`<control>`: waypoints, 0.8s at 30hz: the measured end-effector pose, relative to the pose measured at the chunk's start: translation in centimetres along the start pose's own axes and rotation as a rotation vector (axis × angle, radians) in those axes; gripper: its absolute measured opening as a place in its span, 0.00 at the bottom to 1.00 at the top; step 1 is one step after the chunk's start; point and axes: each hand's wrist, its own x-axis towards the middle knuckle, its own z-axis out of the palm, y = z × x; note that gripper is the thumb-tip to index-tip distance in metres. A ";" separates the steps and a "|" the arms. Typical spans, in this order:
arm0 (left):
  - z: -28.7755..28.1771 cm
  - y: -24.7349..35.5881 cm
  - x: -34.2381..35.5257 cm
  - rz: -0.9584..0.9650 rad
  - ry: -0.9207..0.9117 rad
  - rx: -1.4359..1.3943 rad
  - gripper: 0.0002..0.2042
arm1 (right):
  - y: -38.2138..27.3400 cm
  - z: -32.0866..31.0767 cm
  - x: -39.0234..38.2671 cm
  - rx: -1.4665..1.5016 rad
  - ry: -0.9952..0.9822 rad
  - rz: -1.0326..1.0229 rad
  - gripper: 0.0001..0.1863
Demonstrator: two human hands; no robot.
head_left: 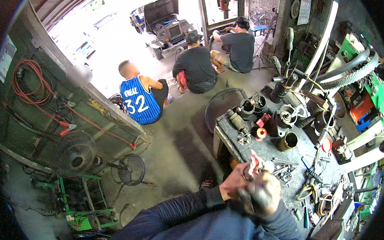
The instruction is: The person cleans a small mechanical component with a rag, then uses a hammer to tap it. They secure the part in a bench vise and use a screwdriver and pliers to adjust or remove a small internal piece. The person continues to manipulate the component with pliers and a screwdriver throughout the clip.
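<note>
In front of my body, at the near left corner of the workbench [263,147], my two hands are close together. My left hand [234,184] is closed, its fingers curled at a crumpled white-and-red rag [255,162] that sticks up between the hands. Motion smears my right hand [270,193], so its fingers cannot be made out. A dark, greyish shape [253,193] lies between the palms, too blurred to name. Just beyond them on the bench are a metal cylinder [288,142], a small red-rimmed spool [261,134] and scattered wrenches and sockets [283,171].
Motor housings [286,116] and tools crowd the bench. Left of me stand a pedestal fan [74,154] and a green metal frame [85,197]. Three people sit at the doorway, one in a blue jersey [139,101]. A vehicle with a raised hood [165,25] is outside.
</note>
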 end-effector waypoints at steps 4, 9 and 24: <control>0.3 1.0 2.8 -0.145 -0.097 -0.246 0.18 | 1.4 1.6 5.8 -0.140 0.066 0.111 0.27; 1.9 -0.9 5.1 -0.260 -0.123 -0.459 0.19 | 1.7 2.0 9.1 -0.365 -0.001 0.313 0.22; 2.1 -1.1 3.9 -0.292 -0.068 -0.588 0.23 | 3.4 0.9 7.1 -0.164 -0.092 0.278 0.13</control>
